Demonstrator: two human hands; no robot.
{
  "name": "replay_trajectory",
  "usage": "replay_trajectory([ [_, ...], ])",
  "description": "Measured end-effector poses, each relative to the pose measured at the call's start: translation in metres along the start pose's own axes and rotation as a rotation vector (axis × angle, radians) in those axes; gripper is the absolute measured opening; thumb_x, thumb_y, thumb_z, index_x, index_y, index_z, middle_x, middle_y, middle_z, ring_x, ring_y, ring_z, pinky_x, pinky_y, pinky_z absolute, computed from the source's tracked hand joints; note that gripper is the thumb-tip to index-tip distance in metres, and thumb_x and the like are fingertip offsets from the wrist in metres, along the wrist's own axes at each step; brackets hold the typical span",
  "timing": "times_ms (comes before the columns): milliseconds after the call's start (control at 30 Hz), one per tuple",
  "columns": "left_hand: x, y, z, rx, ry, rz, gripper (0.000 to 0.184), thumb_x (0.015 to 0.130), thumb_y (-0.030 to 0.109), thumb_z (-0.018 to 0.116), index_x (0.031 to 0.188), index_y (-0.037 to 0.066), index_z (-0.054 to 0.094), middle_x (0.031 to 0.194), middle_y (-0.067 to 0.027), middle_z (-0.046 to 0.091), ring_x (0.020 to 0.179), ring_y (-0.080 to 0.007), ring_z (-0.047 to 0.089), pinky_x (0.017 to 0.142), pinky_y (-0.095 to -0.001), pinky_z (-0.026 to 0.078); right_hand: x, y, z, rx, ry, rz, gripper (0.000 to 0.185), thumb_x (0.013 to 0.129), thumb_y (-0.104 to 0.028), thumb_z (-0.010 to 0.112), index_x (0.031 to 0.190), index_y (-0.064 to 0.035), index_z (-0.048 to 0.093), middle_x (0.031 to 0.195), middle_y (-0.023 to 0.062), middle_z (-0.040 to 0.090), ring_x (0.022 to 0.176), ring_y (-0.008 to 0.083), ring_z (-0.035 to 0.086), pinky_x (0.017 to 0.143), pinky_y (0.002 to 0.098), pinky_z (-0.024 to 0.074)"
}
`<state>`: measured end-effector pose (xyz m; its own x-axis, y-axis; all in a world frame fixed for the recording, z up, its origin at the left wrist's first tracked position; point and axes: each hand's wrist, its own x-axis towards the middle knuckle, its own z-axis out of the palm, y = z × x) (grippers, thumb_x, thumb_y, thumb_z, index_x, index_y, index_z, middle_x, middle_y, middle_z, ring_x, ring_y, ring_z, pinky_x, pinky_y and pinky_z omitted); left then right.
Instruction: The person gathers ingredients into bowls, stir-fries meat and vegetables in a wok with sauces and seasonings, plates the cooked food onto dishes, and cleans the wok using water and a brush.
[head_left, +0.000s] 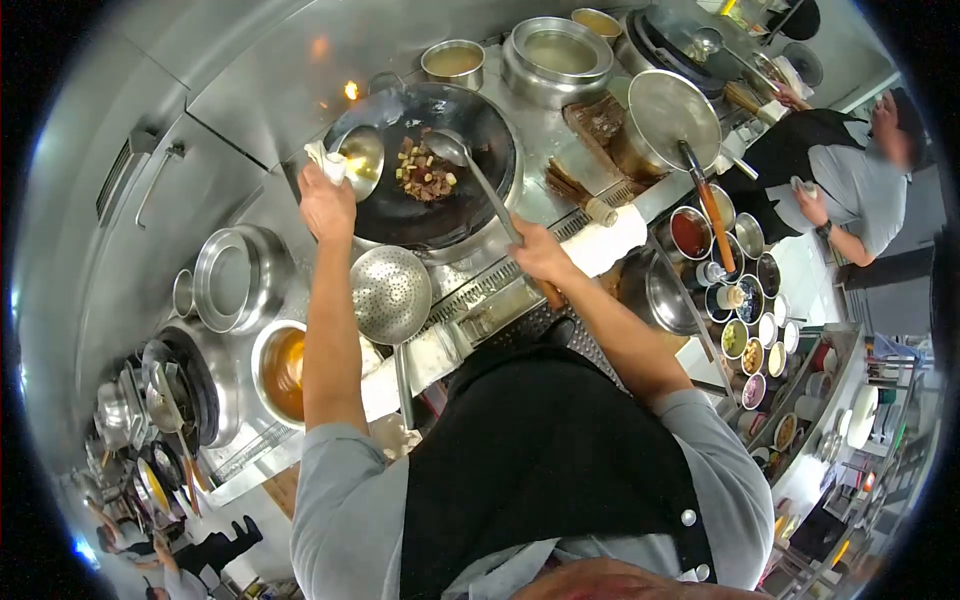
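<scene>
In the head view my left hand (328,203) is closed around a folded white cloth (327,160). Through the cloth it grips the rim of a shiny metal bowl (362,165), tilted over the left side of a black wok (440,225). My right hand (540,250) is wrapped round the long handle of a ladle (447,147), whose wooden end sticks out below the fist. The ladle's head is in the wok, beside browned meat pieces and pale yellow cubes (427,172). Whether the ladle touches the food, I cannot tell.
A perforated strainer (391,295) lies in front of the wok, beside a bowl of orange-brown liquid (283,372). Metal pots (557,60) stand behind on the right. A wood-handled strainer (675,118) and several seasoning containers (690,232) are at right. Another person (840,180) stands there.
</scene>
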<state>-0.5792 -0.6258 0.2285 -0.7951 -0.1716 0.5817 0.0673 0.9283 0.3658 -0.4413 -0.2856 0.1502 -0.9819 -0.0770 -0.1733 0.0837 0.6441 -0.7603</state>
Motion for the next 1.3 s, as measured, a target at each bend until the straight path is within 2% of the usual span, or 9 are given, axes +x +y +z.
replay_trajectory([
  [67,-0.002,-0.003,-0.003,0.012,-0.015,-0.03,0.045,0.082,0.014,0.076,0.117,0.0,0.052,0.117,-0.0241,0.061,0.099,-0.0484,0.065,0.085,-0.0566,0.054,0.019,0.025,0.038,0.109,0.104,-0.208,0.08,0.089,-0.016,0.069,0.158,0.0018,0.033,0.097,0.0209,0.071,0.083,0.0291,0.071,0.075,0.0382,0.0558],
  [167,-0.005,-0.014,-0.003,0.033,-0.043,-0.088,0.042,0.084,0.016,0.073,0.117,0.0,0.051,0.118,-0.0246,0.061,0.1,-0.049,0.066,0.086,-0.057,0.054,0.0,-0.037,0.017,1.063,-0.317,0.264,0.027,0.1,-0.015,0.061,0.126,-0.0051,0.058,0.074,-0.0012,0.055,0.058,0.0106,0.053,0.05,0.0267,0.0427],
  [367,-0.01,-0.04,0.025,0.04,-0.23,-0.329,0.044,0.085,0.022,0.072,0.118,-0.001,0.053,0.116,-0.0273,0.065,0.104,-0.0474,0.067,0.092,-0.0536,0.054,-0.019,-0.049,0.004,1.378,-0.506,0.313,0.006,0.104,-0.017,0.054,0.105,-0.0116,0.05,0.079,-0.0021,0.053,0.06,0.0085,0.049,0.048,0.0246,0.0375],
  [567,-0.016,-0.068,0.1,-0.285,-0.363,-0.618,0.047,0.076,0.021,0.075,0.113,-0.007,0.065,0.11,-0.0262,0.073,0.104,-0.04,0.072,0.093,-0.0442,0.055,-0.027,-0.071,-0.007,0.955,-0.407,0.143,0.075,0.096,-0.009,0.067,0.162,-0.0083,0.031,0.081,-0.0001,0.057,0.059,0.0115,0.054,0.053,0.0282,0.0457],
  [667,-0.008,-0.061,0.108,-0.59,-0.494,-0.838,0.042,0.071,0.017,0.079,0.105,-0.007,0.074,0.11,-0.0222,0.074,0.103,-0.034,0.073,0.092,-0.042,0.054,-0.015,-0.063,0.001,0.732,-0.283,0.021,0.076,0.094,-0.007,0.068,0.161,-0.0064,0.032,0.084,-0.0001,0.059,0.061,0.0102,0.054,0.055,0.0285,0.0469],
  [800,0.004,-0.042,0.095,-0.417,-0.53,-0.481,0.048,0.073,0.016,0.077,0.116,-0.003,0.066,0.108,-0.0229,0.074,0.105,-0.0367,0.072,0.095,-0.0428,0.053,-0.028,-0.034,-0.002,0.45,0.024,-0.092,0.077,0.091,-0.007,0.07,0.159,-0.0026,0.034,0.105,0.0103,0.072,0.077,0.0191,0.066,0.071,0.0333,0.0548],
  [833,0.008,-0.031,0.085,-0.29,-0.491,-0.346,0.049,0.075,0.016,0.076,0.118,-0.001,0.063,0.11,-0.024,0.073,0.105,-0.0392,0.071,0.094,-0.0449,0.053,-0.016,0.01,0.016,0.251,0.27,-0.442,0.075,0.09,-0.007,0.069,0.158,-0.0058,0.038,0.121,0.0214,0.072,0.098,0.0319,0.072,0.083,0.0404,0.0559],
  [1000,0.023,0.016,0.031,0.005,-0.264,0.272,0.044,0.082,0.013,0.073,0.122,0.006,0.058,0.107,-0.022,0.067,0.094,-0.0428,0.069,0.082,-0.0512,0.056,-0.07,0.034,-0.036,-0.012,0.17,-0.186,0.071,0.087,-0.003,0.068,0.154,-0.0028,0.044,0.125,0.0292,0.066,0.106,0.0362,0.069,0.093,0.0416,0.0538],
  [1300,0.061,-0.013,-0.036,-0.027,0.505,0.507,0.049,0.075,0.004,0.079,0.119,0.0,0.059,0.111,-0.0222,0.064,0.1,-0.0441,0.064,0.082,-0.0472,0.057,-0.111,0.023,-0.036,-0.026,0.209,-0.237,0.074,0.082,0.001,0.071,0.151,0.0024,0.045,0.12,0.029,0.067,0.108,0.0453,0.067,0.097,0.045,0.0523],
])
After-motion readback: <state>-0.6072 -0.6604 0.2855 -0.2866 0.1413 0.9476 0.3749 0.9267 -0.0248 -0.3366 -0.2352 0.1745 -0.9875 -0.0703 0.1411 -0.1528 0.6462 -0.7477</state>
